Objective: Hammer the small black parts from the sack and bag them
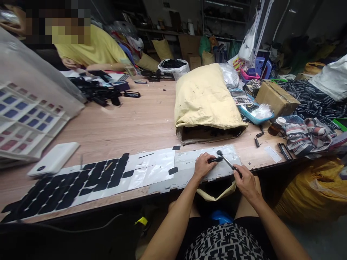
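At the table's front edge, my left hand is closed on a small black part, pinning it low over a pale flat sheet. My right hand grips the dark handle of a small hammer with a metal shaft. Its round dark head is beside the far end of the black part; whether they touch I cannot tell. Left of my hands, rows of flat black rounded pieces lie on white sheeting. Single black pieces rest nearer to me.
A large yellow sack lies beyond my hands, its mouth facing me. To its right are a blue tray, a cardboard box and a striped cloth. A white power bank sits left. Across the table is a person in yellow.
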Available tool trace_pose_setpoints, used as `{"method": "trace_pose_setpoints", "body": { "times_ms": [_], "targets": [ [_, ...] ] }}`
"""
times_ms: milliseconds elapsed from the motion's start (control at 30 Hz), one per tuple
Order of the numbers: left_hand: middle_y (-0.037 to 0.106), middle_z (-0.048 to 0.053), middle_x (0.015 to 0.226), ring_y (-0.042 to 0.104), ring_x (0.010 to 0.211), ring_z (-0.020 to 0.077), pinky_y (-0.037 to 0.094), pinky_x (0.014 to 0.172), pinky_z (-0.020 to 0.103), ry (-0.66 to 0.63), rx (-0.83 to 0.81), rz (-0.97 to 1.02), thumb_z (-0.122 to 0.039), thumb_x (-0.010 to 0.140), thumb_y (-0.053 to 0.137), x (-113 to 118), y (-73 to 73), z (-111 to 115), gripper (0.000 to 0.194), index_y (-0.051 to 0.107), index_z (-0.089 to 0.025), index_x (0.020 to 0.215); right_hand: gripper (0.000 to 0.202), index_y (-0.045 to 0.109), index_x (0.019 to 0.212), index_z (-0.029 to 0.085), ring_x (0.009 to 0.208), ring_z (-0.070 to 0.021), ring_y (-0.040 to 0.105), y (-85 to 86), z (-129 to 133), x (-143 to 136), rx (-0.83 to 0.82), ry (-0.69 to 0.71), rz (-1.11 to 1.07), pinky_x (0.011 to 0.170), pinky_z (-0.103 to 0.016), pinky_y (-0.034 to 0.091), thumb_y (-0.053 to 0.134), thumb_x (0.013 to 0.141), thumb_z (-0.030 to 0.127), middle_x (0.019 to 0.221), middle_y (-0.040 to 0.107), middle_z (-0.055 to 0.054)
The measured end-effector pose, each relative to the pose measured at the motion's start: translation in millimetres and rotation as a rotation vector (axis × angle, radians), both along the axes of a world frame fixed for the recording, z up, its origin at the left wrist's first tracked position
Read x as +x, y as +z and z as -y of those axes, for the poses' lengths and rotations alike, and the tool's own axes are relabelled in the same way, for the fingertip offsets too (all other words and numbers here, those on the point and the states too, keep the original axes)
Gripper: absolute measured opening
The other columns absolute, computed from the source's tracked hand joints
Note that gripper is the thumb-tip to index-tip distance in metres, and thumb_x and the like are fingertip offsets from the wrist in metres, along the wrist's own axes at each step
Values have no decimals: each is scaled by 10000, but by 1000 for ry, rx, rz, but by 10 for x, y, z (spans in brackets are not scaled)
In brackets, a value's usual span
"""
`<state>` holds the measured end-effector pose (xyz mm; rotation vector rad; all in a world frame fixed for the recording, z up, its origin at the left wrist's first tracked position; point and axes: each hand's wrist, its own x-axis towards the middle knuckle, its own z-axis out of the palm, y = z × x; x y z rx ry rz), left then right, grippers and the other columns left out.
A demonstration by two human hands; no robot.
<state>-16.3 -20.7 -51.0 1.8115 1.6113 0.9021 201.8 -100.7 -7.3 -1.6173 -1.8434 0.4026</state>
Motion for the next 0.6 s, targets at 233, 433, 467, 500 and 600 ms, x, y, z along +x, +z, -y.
{"method": "trace_pose_setpoints", "body": {
  "times_ms": [233, 433, 467, 500, 600],
  "targets": [
    [686, 16, 908, 597, 950, 224, 452, 867, 356, -14, 19, -20, -236, 777, 757, 0, -15, -5, 136, 755, -248, 912, 309, 713, 1167, 226, 939, -209, 570, -105, -725, 366, 75, -236, 360, 813, -294, 404, 523, 924, 237, 991, 669, -67],
    [683, 27, 914, 589, 928, 223, 451, 849, 359, -20, 34, -50, -265, 786, 751, -4, -28, 0, 145, 754, -229, 927, 291, 685, 1181, 220, 903, -209, 495, -272, -958, 370, 161, -296, 532, 754, -300, 325, 534, 934, 250, 969, 617, -70],
    [681, 27, 909, 588, 923, 222, 451, 847, 360, -24, 39, -51, -278, 792, 746, -9, -28, 1, 140, 753, -230, 923, 291, 678, 1185, 221, 902, -212, 489, -286, -955, 356, 171, -307, 554, 747, -304, 316, 534, 934, 254, 969, 610, -70],
    [678, 27, 902, 587, 918, 222, 452, 846, 361, -30, 43, -51, -292, 798, 739, -15, -28, 2, 134, 753, -231, 917, 290, 672, 1186, 223, 901, -214, 483, -296, -949, 343, 175, -315, 570, 741, -308, 309, 533, 934, 257, 968, 605, -70],
    [674, 27, 879, 584, 898, 222, 458, 837, 364, -65, 57, -35, -334, 814, 720, -46, -15, 13, 128, 757, -237, 888, 287, 658, 1185, 223, 906, -219, 472, -305, -926, 321, 162, -319, 586, 733, -312, 298, 530, 930, 254, 977, 597, -72]
  ]
}}
